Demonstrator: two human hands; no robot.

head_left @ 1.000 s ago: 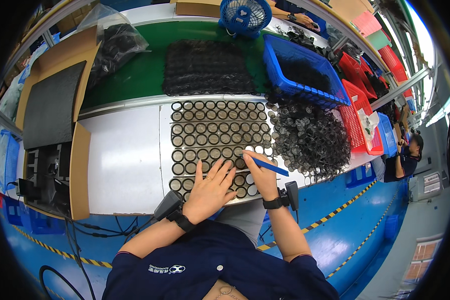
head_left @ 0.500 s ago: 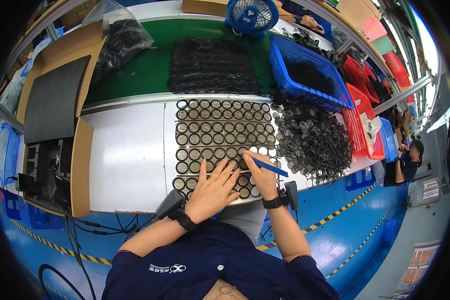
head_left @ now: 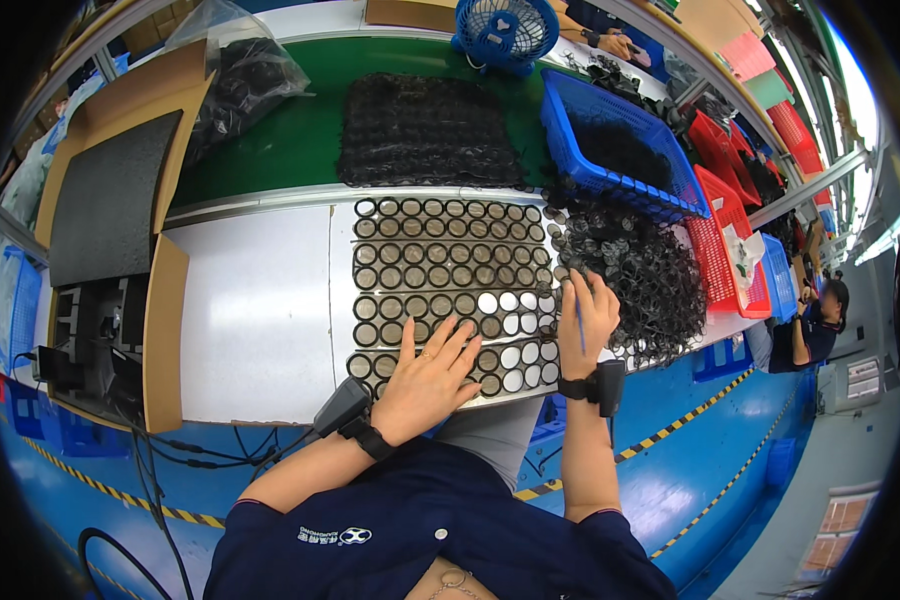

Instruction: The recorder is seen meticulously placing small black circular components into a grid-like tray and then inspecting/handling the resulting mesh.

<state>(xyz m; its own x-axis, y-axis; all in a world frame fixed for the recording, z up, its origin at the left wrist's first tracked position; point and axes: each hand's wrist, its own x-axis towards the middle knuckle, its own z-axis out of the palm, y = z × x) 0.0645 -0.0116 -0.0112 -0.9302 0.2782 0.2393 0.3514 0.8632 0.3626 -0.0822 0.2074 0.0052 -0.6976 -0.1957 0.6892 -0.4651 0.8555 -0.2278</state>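
My left hand [head_left: 428,385] lies with spread fingers over the lower rows of black rings [head_left: 422,254], laid out in strips on a white work surface. Most rings hold grey-brown discs; several at the lower right show white centres [head_left: 511,324]. In my right hand [head_left: 590,318] is a slim blue pen-like tool [head_left: 581,325], pointing away from me. The fingertips of that hand are at the left edge of a heap of loose dark rings and discs [head_left: 650,285]. Whether they also pinch a disc is too small to tell.
A dark layered stack [head_left: 425,130] lies on the green mat [head_left: 300,110] behind. Around it stand a blue fan [head_left: 505,35], a blue basket [head_left: 570,150] and a red basket [head_left: 715,250]. An open cardboard box [head_left: 165,330] is at left. Other people sit beyond.
My right hand has moved right from the ring rows to the heap's edge, the blue tool swinging more upright. More white-centred rings now show. My left hand has stayed put.
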